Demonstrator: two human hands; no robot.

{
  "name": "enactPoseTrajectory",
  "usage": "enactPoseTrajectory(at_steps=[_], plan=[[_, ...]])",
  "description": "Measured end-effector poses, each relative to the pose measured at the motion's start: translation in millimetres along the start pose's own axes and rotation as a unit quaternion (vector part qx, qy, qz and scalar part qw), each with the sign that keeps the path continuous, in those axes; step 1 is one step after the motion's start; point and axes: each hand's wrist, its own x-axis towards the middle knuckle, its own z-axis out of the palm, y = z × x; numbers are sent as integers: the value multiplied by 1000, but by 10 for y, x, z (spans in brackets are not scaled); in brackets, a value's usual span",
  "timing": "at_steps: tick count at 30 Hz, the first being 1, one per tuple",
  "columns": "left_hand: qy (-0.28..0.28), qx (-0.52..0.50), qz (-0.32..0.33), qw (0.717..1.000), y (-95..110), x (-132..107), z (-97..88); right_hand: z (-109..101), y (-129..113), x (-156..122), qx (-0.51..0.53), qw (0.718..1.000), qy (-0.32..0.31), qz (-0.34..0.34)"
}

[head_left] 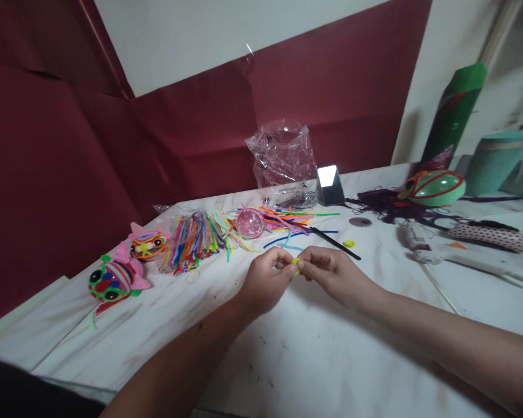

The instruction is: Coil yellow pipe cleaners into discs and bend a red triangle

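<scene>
A small, bright yellow piece (296, 266), its shape mostly hidden by fingers, sits at the very tips of both hands, above the middle of a white, marble-patterned tabletop (322, 360). The bare left hand (265, 280) pinches it from the left, thumb and forefinger closed on it; the bare right hand (331, 271) meets it from the right in a similar narrow pinch, so the piece lies between the two grips, with a sliver of yellow showing. Just beyond the right hand lie a flat, round yellow disc (349, 244) and, slanting to its left, a thin, straight black stick (335, 242). Farther off and to the left is a clear, round plastic ball (250, 223) with pink showing through, among loose, thin, multicoloured strips (287, 219). Left of it lies a thick bundle of multicoloured stems (196, 241), then two colourful round figures with big black eyes: a smaller orange-striped one (148, 247) and, nearer, a larger pink-and-green one (113, 278). At the far side stands a crumpled, clear plastic bag (283, 159), beside a dark, rectangular, glossy-faced object (330, 186). To the right are a white glue gun (422, 241) and, farther, a pale green, red-banded ball (438, 187).
</scene>
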Motion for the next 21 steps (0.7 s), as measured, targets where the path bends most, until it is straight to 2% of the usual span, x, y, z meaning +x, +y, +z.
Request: enactPoseTrajectory(at_steps=[4, 6, 11, 15, 21], plan=[[-41, -83, -68, 993, -28, 0, 48, 13, 29, -7, 9, 1000, -4, -25], [-56, -93, -85, 990, -54, -6, 59, 15, 47, -10, 10, 999, -5, -30], [-33, -89, -66, 993, -88, -20, 60, 9, 60, -4, 2, 1000, 0, -23], [-40, -73, -58, 995, -79, -25, 54, 16, 58, 8, 21, 1000, -8, -3], [-4, 31, -26, 999, -133, -44, 53, 66, 106, 16, -52, 998, 11, -24]])
